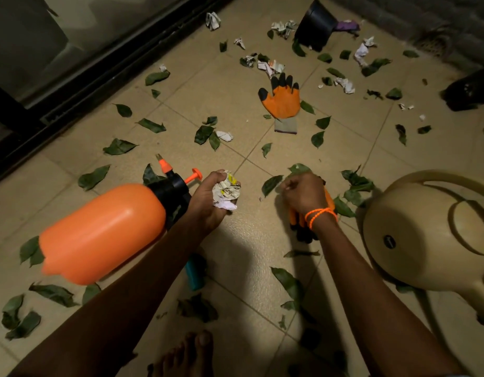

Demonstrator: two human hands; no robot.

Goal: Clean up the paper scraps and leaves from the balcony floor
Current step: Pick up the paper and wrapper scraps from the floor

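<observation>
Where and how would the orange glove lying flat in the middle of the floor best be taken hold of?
Pinch the orange glove by its grey knit cuff. The cuff is the end nearest the person, while the black fingertips point away, so come from above on the near side. The glove lies flat and limp on the tile; the cuff's edge looks the easiest place for fingers to get under.

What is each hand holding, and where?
The left hand grips a wad of crumpled paper scraps around its middle. The right hand is curled; its contents cannot be told.
</observation>
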